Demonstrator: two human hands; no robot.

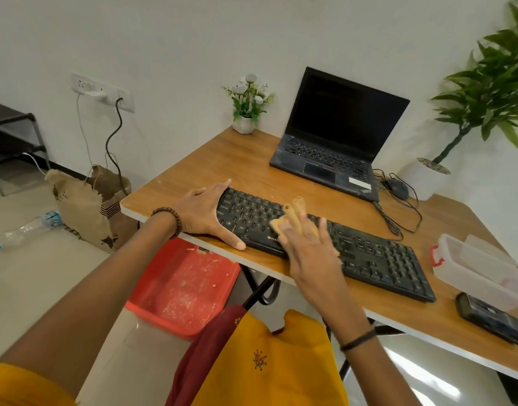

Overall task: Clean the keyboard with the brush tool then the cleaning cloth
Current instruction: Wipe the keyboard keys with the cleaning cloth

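Observation:
A black keyboard [369,256] lies slanted along the front edge of the wooden table [222,162]. My left hand [206,213] grips the keyboard's left end, thumb on the front edge and fingers over the far corner. My right hand [307,244] presses a crumpled tan cleaning cloth [292,215] onto the keys left of the middle. The hand is blurred and covers most of the cloth. No brush tool is visible.
An open black laptop [336,142] stands behind the keyboard, with a mouse [396,189] and its cable to the right. A clear plastic box [480,271] and a black phone [490,317] lie at right. A small flower pot [246,112] sits at the back. A red bin [181,285] stands below the table.

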